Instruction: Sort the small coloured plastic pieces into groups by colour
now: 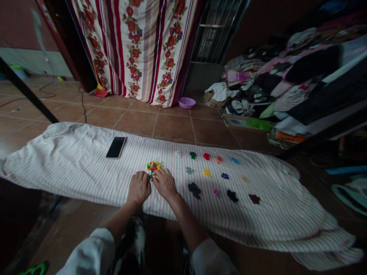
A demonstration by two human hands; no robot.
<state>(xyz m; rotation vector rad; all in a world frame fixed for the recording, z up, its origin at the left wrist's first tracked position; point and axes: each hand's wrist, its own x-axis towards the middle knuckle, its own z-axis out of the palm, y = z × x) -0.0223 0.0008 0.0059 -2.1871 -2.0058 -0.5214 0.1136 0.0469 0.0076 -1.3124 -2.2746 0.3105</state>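
Observation:
A mixed pile of tiny coloured pieces (155,165), mostly yellow, red, green and white, lies on the striped cloth (94,168); their kind is too small to tell. My left hand (139,187) rests at the pile's near left edge, fingers curled down and pressed together. From the right, my right hand (165,184) reaches over the near side of the pile with its fingers bent inward. Both sets of fingertips touch or nearly touch the pieces, and whatever they hold is hidden. To the right are small single-colour heaps, among them green (193,155), yellow (206,173) and brown (254,198) ones.
A phone (116,147) lies on the cloth at left. Beyond the cloth are a tiled floor, a purple basin (187,102), a floral curtain (134,49) and a red broom (100,91). Piled clothes (258,84) fill the right side. Dark poles flank the cloth.

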